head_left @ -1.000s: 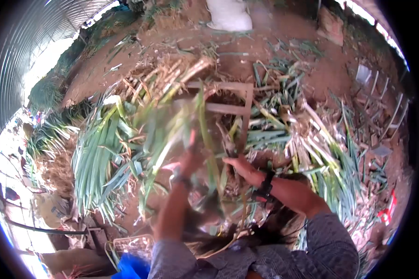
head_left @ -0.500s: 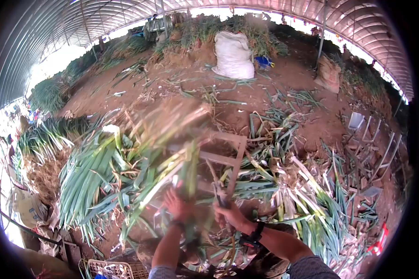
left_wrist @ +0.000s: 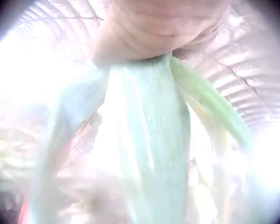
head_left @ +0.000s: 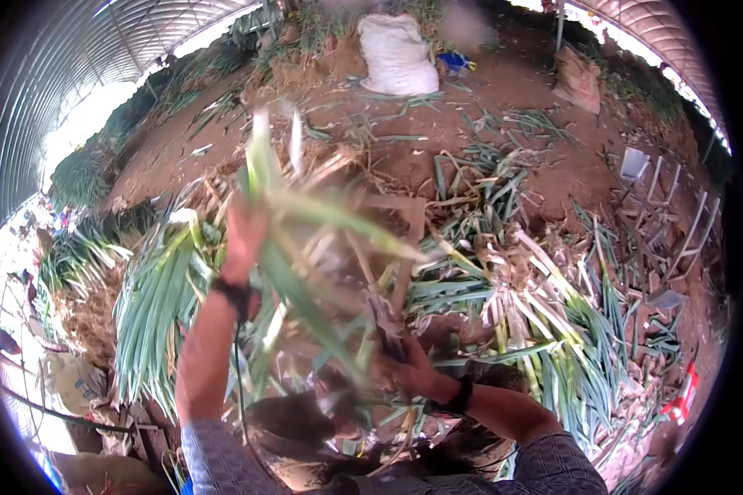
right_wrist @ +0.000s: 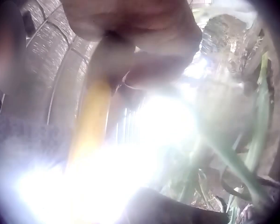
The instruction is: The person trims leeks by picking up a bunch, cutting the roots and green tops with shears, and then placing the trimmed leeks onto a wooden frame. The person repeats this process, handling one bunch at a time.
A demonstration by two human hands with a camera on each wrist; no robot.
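Note:
My left hand is raised at left of centre, gripping green onion stalks whose leaves fan out, blurred, to the right and downward. In the left wrist view the curled left hand closes round the broad green leaves. Low near the centre, my right hand grips a dark tool that points up and left. The right wrist view shows the right hand's curled fingers round a handle with a yellow part; glare hides much of it.
A wooden frame lies beyond the hands. Onion heaps flank it, at left and right. A white sack and metal racks stand farther off, on brown soil.
My left hand has risen up and left, now with stalks in its grip; half a second ago its fingers were spread by the stalks. The right hand has shifted slightly, keeping the tool.

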